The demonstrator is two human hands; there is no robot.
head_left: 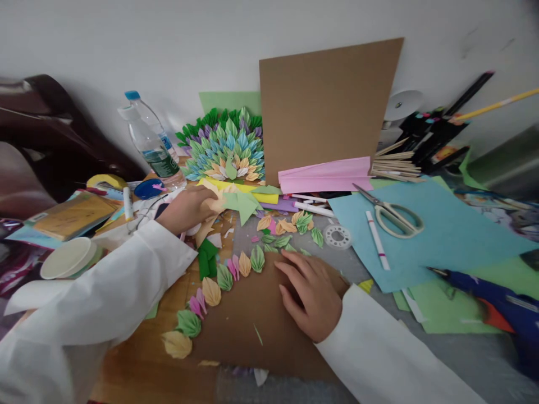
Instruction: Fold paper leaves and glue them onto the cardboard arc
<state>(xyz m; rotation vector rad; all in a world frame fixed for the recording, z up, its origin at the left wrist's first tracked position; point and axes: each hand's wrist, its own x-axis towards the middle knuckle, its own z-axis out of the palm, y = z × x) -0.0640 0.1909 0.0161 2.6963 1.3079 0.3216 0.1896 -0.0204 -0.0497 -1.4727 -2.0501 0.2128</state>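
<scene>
My right hand (310, 292) lies flat with fingers apart on a brown cardboard disc (252, 325), pressing it to the table. Folded paper leaves (219, 283) in green, peach and pink line the disc's left edge in an arc. My left hand (189, 209) reaches out to a heap of paper, fingers curled round a pale yellow folded piece (215, 203) beside a green folded piece (243, 205). More loose folded leaves (286, 229) lie just beyond the disc. A finished fan of paper leaves (227, 147) leans against the wall.
A tall brown cardboard sheet (328, 106) and pink paper (324, 175) stand behind. Scissors (391, 216) and a pen (377, 240) lie on blue paper (446, 235). A blue glue gun (497, 300) is at right. Water bottles (152, 147), tape (106, 180), a paper cup (69, 257) at left.
</scene>
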